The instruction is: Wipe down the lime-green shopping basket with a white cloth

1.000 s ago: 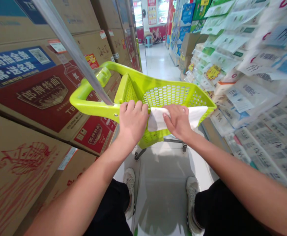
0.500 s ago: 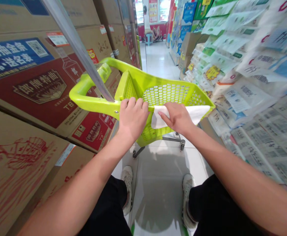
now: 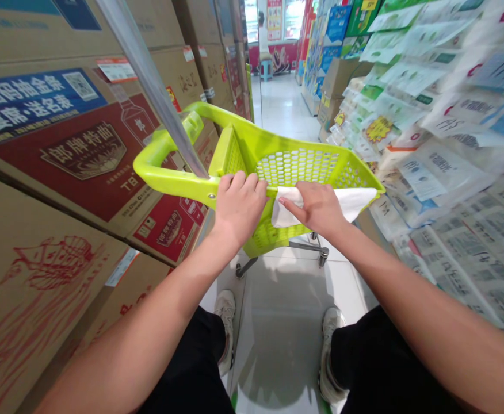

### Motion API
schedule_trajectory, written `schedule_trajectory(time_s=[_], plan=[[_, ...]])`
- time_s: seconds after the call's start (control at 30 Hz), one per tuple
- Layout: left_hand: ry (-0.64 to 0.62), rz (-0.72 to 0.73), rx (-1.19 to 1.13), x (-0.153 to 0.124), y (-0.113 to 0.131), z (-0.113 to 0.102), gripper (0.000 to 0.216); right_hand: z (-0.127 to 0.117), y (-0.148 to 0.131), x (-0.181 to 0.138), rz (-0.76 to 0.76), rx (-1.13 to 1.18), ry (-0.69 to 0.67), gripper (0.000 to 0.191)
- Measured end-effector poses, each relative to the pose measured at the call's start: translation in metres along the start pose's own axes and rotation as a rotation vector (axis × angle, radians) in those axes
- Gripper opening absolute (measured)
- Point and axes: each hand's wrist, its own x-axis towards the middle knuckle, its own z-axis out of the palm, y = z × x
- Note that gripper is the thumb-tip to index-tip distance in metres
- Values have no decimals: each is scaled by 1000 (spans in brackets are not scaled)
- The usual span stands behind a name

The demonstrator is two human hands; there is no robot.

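A lime-green plastic shopping cart stands crosswise before me, its handle end to the left. My left hand is wrapped over the cart's near rim, close to the handle. Further right along the same rim, a white cloth is draped over the edge. My right hand presses the cloth against the rim, its fingers folded over the top and its thumb on the near side. Both palms are hidden. A grey metal pole rises from the cart near the handle, leaning to the upper left.
Stacked cardboard cartons line the left side. Plastic-wrapped packs are piled on the right. The tiled floor runs on down the aisle, where a person sits on a blue stool. My shoes are either side of the cart's shadow.
The view has shifted slightly, so the cart and cartons appear a little further right. Both hands keep their hold on the rim; the right hand's place on the cloth is almost the same.
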Motion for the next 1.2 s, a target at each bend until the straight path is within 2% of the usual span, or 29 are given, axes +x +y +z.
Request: schedule_trajectory(time_s=[0.1, 0.23, 0.33, 0.43, 0.53, 0.7, 0.77, 0.83, 1.03, 1.1, 1.2], plan=[[8, 13, 14, -1, -1, 0, 14, -2, 5, -1, -39, 30, -37, 50], [3, 15, 12, -1, -2, -1, 13, -5, 31, -6, -117, 51, -72, 45], [10, 11, -8, -1, -2, -1, 12, -4, 61, -15, -83, -5, -83, 46], [4, 18, 1, 1, -3, 3, 11, -1, 83, -21, 5, -47, -71, 57], [-5, 44, 49, 3, -3, 8, 13, 5, 75, -22, 51, -36, -16, 62], [30, 78, 72, 5, 2, 9, 14, 9, 30, -15, -39, 58, 121, 65], [42, 88, 62, 4, 4, 7, 13, 6, 28, -12, -68, 79, 80, 67], [34, 93, 37, 4, 4, 4, 15, 0, 41, -11, -37, 56, -7, 70], [14, 97, -22, 4, -7, 4, 23, -13, 108, -19, 257, -125, -264, 85], [11, 103, -28, 5, -11, 6, 26, -15, 118, -23, 294, -133, -305, 85], [-4, 83, -31, 8, -16, 9, 27, -15, 117, -27, 318, -151, -298, 82]])
